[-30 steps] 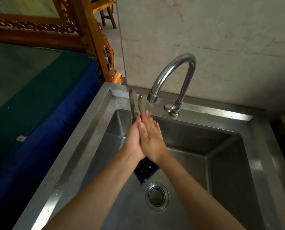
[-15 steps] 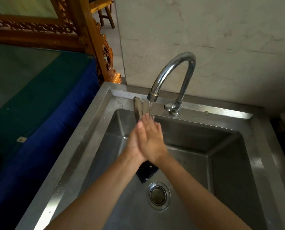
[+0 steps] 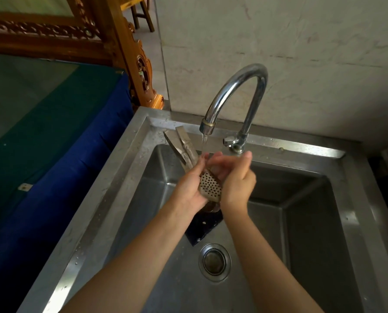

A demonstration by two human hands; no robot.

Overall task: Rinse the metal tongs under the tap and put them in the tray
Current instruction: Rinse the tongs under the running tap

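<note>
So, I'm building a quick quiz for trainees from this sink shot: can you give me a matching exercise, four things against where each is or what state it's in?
Things:
1. tongs
2. tap
3. drain
4. blue cloth

Places or states:
A. set in the floor of the sink
B. left of the sink
C. running water
D. gripped by the left hand

Pairs: 1-D, 2-C, 3-A, 4-B.
</note>
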